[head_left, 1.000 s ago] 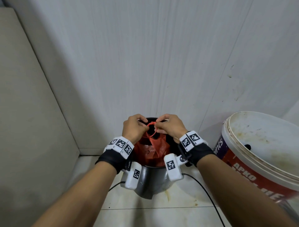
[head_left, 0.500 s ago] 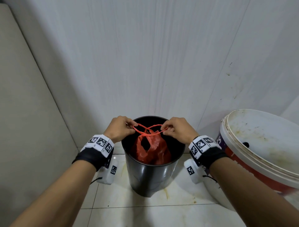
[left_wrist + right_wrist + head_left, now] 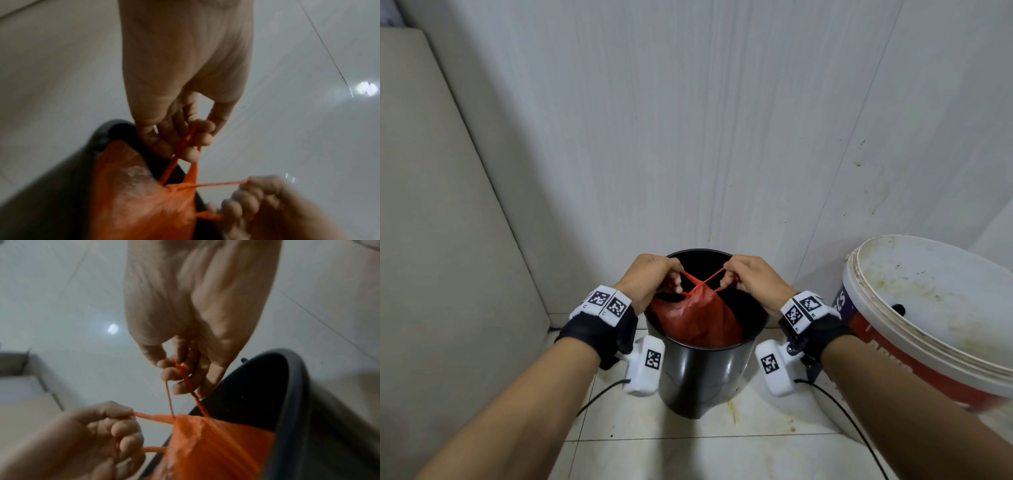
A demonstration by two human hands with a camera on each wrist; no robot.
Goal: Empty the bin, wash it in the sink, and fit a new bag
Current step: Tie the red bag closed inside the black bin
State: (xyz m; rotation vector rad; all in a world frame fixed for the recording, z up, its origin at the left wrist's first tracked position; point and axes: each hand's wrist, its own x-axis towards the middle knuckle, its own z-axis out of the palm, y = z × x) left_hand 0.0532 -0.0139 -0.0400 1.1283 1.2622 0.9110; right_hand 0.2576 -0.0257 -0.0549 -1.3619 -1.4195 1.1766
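Note:
A black round bin (image 3: 702, 377) stands on the tiled floor against the wall. Inside it sits a red-orange plastic bag (image 3: 698, 318), its mouth drawn together at a knot (image 3: 697, 283). My left hand (image 3: 654, 281) grips the bag's left handle strands with curled fingers (image 3: 197, 139) over the bin's left rim. My right hand (image 3: 746, 279) grips the right handle strands (image 3: 183, 369) over the right rim. The strands cross between the hands and are pulled taut. The bag (image 3: 144, 194) fills the bin's opening (image 3: 246, 394); what it holds is hidden.
A large white lidded bucket (image 3: 928, 315) with a red and purple label stands close on the right of the bin. A beige panel (image 3: 431, 205) closes the left side. The white wall (image 3: 705, 137) is just behind. Stains mark the floor tiles (image 3: 732, 411).
The hands went from close together over the bin to apart, pulling the handle strands outward. The loose loops have tightened into a crossed knot above the bag.

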